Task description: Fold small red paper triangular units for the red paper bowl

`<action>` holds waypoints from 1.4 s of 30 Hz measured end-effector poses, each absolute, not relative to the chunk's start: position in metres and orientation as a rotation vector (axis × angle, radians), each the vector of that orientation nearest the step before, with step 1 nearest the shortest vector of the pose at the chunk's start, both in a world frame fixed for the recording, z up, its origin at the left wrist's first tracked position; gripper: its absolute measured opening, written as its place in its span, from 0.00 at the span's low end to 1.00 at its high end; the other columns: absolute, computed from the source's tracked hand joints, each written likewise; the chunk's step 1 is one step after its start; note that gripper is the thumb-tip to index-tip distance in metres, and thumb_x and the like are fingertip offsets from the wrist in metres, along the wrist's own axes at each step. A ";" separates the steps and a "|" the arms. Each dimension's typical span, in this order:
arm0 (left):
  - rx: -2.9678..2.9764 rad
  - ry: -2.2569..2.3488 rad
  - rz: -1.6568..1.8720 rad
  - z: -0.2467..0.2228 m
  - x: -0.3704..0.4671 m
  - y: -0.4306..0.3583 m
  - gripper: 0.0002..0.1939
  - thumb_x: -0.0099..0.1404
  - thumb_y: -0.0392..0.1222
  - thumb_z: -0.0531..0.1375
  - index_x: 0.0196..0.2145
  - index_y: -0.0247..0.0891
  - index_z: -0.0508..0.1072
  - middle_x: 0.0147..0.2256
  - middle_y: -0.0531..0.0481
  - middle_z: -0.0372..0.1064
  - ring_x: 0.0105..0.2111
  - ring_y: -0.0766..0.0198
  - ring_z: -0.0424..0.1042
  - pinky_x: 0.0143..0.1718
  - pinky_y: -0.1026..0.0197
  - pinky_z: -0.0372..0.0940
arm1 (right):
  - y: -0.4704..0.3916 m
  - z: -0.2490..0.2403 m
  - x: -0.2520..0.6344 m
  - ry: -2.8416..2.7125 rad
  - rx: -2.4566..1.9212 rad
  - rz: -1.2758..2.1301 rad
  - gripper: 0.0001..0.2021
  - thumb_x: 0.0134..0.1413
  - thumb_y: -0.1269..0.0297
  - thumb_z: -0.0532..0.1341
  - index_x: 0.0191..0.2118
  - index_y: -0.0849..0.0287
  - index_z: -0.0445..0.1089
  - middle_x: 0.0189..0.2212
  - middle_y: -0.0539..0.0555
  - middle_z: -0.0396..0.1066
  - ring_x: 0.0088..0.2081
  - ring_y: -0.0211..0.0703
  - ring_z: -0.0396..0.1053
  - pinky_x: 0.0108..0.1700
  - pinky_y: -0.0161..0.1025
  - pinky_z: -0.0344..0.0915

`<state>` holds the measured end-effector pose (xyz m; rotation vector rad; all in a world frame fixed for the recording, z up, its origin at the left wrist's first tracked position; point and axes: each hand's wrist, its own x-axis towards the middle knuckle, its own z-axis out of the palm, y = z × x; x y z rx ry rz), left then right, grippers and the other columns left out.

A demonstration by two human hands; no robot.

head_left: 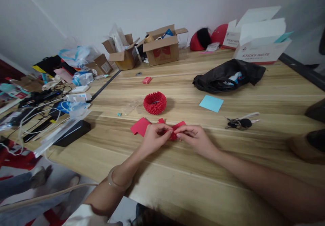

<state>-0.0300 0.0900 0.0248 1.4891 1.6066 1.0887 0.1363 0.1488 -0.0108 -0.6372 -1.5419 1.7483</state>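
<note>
My left hand [156,137] and my right hand [194,138] are close together above the table, each pinching a small red paper piece [173,136] between thumb and index finger. Its exact shape is partly hidden by the fingertips. Red paper sheets [140,126] lie beside and behind my left hand, and another red sheet [179,125] shows behind my right fingertips. Just beyond them stands a round red bowl shape [155,103] made of many small folded pieces. To the right lies a light blue paper sheet [211,103].
A small red block [146,80] sits behind the bowl shape. A black bag [228,76] and dark scissors-like items [239,123] are at the right. Open cardboard boxes [162,51] line the wall. Cables and a black box [73,133] crowd the left.
</note>
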 end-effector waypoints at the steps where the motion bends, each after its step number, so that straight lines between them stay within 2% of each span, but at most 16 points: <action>1: 1.489 1.588 1.087 0.026 -0.029 0.090 0.10 0.58 0.42 0.62 0.28 0.31 0.78 0.26 0.43 0.76 0.24 0.65 0.72 0.27 0.65 0.65 | 0.149 -0.012 0.136 -1.504 -0.636 1.780 0.10 0.45 0.58 0.68 0.31 0.59 0.75 0.29 0.52 0.75 0.31 0.39 0.71 0.36 0.38 0.69; 6: 1.454 1.571 1.105 0.024 -0.028 0.089 0.10 0.55 0.42 0.65 0.27 0.30 0.79 0.24 0.45 0.75 0.22 0.67 0.68 0.25 0.66 0.61 | 0.150 -0.014 0.135 -1.422 -0.648 1.901 0.11 0.40 0.61 0.71 0.31 0.60 0.74 0.30 0.52 0.76 0.32 0.39 0.73 0.38 0.37 0.69; 11: 1.335 1.544 1.153 0.020 -0.031 0.090 0.11 0.50 0.42 0.68 0.26 0.29 0.78 0.24 0.45 0.74 0.22 0.66 0.70 0.25 0.66 0.64 | 0.151 -0.014 0.136 -1.439 -0.692 1.890 0.11 0.40 0.60 0.71 0.30 0.60 0.76 0.29 0.52 0.77 0.30 0.38 0.73 0.38 0.38 0.69; 16: 1.280 1.435 1.152 0.025 -0.031 0.090 0.12 0.50 0.40 0.68 0.33 0.31 0.79 0.31 0.42 0.78 0.29 0.61 0.75 0.34 0.60 0.70 | 0.153 -0.014 0.136 -1.415 -0.714 1.769 0.11 0.41 0.58 0.70 0.29 0.60 0.76 0.30 0.53 0.77 0.31 0.39 0.73 0.39 0.39 0.70; 20: 1.282 1.438 1.148 0.026 -0.030 0.089 0.13 0.49 0.39 0.70 0.33 0.31 0.80 0.32 0.41 0.78 0.30 0.60 0.76 0.37 0.58 0.72 | 0.152 -0.013 0.136 -1.421 -0.696 1.730 0.10 0.43 0.57 0.69 0.28 0.59 0.75 0.29 0.53 0.77 0.32 0.40 0.74 0.38 0.40 0.71; 29: 1.299 1.465 1.140 0.027 -0.030 0.090 0.12 0.52 0.44 0.69 0.29 0.32 0.81 0.28 0.41 0.78 0.26 0.62 0.75 0.30 0.62 0.70 | 0.152 -0.014 0.136 -1.441 -0.707 1.695 0.13 0.41 0.54 0.70 0.26 0.59 0.73 0.27 0.53 0.76 0.31 0.41 0.73 0.37 0.39 0.70; 42: 1.248 1.363 1.115 0.028 -0.029 0.089 0.15 0.53 0.47 0.69 0.31 0.31 0.81 0.30 0.41 0.79 0.29 0.60 0.77 0.37 0.58 0.73 | 0.152 -0.011 0.137 -1.470 -0.707 1.690 0.14 0.42 0.53 0.69 0.25 0.59 0.71 0.25 0.53 0.75 0.29 0.41 0.73 0.35 0.40 0.70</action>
